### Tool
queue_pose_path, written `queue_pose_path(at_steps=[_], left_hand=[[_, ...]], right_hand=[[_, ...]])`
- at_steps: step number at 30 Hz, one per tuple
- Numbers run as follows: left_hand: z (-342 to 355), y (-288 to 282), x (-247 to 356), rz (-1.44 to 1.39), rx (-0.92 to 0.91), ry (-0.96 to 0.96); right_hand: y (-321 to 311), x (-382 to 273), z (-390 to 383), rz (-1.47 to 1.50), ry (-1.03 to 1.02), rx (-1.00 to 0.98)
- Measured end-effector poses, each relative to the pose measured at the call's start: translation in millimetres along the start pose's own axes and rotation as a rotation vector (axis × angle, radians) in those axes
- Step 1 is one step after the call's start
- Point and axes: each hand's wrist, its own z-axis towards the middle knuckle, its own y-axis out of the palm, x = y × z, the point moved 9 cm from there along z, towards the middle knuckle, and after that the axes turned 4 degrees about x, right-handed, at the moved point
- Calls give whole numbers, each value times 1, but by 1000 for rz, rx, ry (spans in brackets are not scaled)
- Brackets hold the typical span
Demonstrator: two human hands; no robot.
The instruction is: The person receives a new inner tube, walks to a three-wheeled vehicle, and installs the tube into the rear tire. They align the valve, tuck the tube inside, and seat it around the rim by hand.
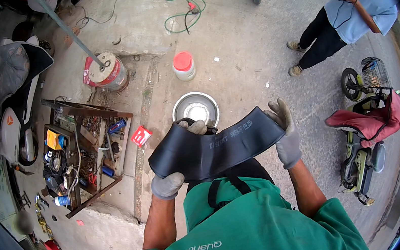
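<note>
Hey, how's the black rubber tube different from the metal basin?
Color: the black rubber tube is black, while the metal basin is silvery.
Shape: the tube shows as a long, curved band; the basin is round and open-topped.
Position: the tube is held up, between the gloved left hand and right hand; the basin sits on the ground.
Both are in front of the person.
</note>
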Motion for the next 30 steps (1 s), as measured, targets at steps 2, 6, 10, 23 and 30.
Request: queue_pose_path(at_steps=[2,6,10,23,30], left_hand=[[0,-6,-7,28,-2,-19],[-7,-7,-28,53,36,-173],[7,-11,-37,-85,40,-156],[70,-37,-150,-331,382,-495],[167,101,-128,-145,133,-342]], right_hand=[[4,-42,-4,-540,-371,-6],[45,-85,-34,-980,-874,-293],[36,-55,-33,-646,-448,-509],[-128,56,26,-229,639,-133],[-200,206,9,235,1196,-134]])
